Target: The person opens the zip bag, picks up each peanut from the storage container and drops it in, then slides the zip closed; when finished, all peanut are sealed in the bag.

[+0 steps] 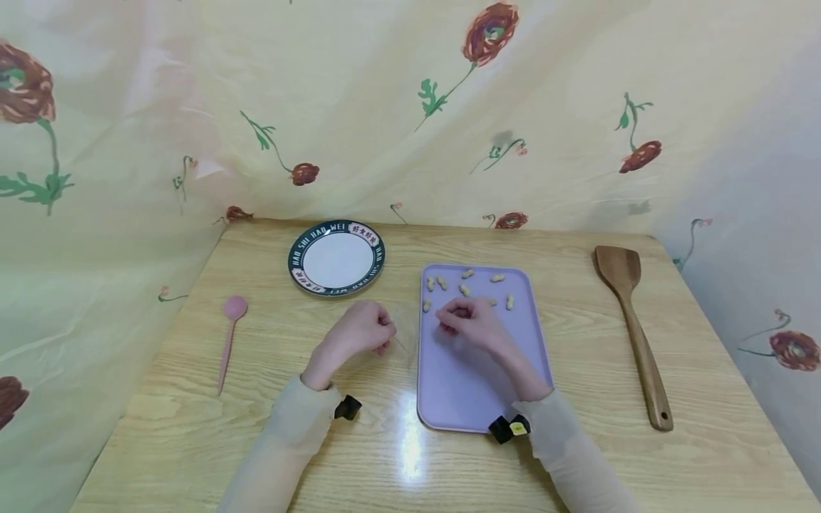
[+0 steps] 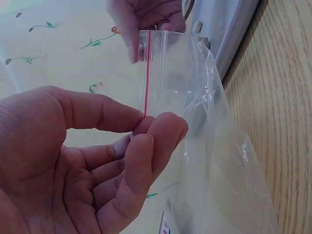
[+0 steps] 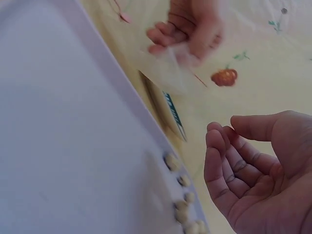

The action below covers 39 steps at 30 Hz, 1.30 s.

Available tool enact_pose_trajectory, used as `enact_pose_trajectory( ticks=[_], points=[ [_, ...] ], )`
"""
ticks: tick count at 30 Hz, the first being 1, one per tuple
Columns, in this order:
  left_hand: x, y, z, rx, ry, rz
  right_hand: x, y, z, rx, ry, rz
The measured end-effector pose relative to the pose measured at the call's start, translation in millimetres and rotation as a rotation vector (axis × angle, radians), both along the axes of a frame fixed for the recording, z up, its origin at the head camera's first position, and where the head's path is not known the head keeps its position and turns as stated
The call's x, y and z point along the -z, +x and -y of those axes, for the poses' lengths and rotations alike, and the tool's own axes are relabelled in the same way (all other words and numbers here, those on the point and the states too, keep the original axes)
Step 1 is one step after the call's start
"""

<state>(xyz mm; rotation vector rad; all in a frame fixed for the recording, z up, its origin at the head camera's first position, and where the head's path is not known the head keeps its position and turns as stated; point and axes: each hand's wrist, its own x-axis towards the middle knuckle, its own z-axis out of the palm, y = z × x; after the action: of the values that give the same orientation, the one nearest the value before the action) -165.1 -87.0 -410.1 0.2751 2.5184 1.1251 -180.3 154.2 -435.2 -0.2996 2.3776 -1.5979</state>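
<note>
A clear zip-lock bag [image 2: 190, 92] with a red line along its seal hangs from my left hand [image 1: 365, 328]. My thumb and index finger pinch its red-lined end, plainest in the left wrist view. Over the lilac tray [image 1: 468, 392] hovers my right hand [image 1: 471, 322], its fingers loosely bent. Nothing shows between its thumb and fingers in the right wrist view [image 3: 261, 170], and a gap parts it from the bag in the head view. Several unshelled peanuts [image 1: 497, 278] lie in the tray's far half, some partly behind the right hand.
A white plate [image 1: 336, 260] with a dark lettered rim stands at the back left. The pink spoon [image 1: 231, 335] lies on the left of the wooden table [image 1: 385, 463]. To the tray's right is a wooden spatula [image 1: 631, 320]. Flowered cloth [image 1: 359, 107] hangs behind.
</note>
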Motion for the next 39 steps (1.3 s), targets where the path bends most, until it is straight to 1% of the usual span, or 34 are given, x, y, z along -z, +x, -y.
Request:
enact_pose_trajectory(
  ticks=[4, 8, 15, 19, 24, 27, 31, 34, 37, 39],
  points=[
    [-0.6, 0.2, -1, 0.003, -0.008, -0.005, -7.8, -11.8, -21, 0.061, -0.003, -0.023],
    [-1.3, 0.8, -1, 0.005, -0.009, -0.007, -13.4, -24.5, -46, 0.099, 0.051, -0.099],
    [0.3, 0.7, 0, 0.014, -0.017, -0.024, -17.5, -36.9, -87, 0.128, 0.285, -0.251],
    [1.2, -0.4, 0, 0.015, -0.030, -0.043, -14.1, -42.0, -103, 0.125, 0.371, -0.290],
    [2.5, -1.9, 0, 0.017, -0.041, -0.068, -5.0, -48.2, -118, 0.113, 0.420, -0.272],
    [2.7, -2.3, 0, 0.020, -0.041, -0.078, 0.4, -51.9, -122, 0.071, 0.461, -0.253],
    [3.2, -3.1, 1, 0.025, -0.044, -0.087, 3.6, -54.2, -122, 0.005, 0.518, -0.232],
    [4.0, -4.2, 1, 0.029, -0.047, -0.091, 3.5, -53.7, -119, -0.034, 0.539, -0.215],
    [3.8, -4.7, 1, 0.034, -0.049, -0.097, 5.5, -53.1, -117, -0.054, 0.560, -0.204],
    [3.4, -4.5, 1, 0.037, -0.052, -0.098, 7.0, -52.5, -116, -0.058, 0.574, -0.219]
  ],
)
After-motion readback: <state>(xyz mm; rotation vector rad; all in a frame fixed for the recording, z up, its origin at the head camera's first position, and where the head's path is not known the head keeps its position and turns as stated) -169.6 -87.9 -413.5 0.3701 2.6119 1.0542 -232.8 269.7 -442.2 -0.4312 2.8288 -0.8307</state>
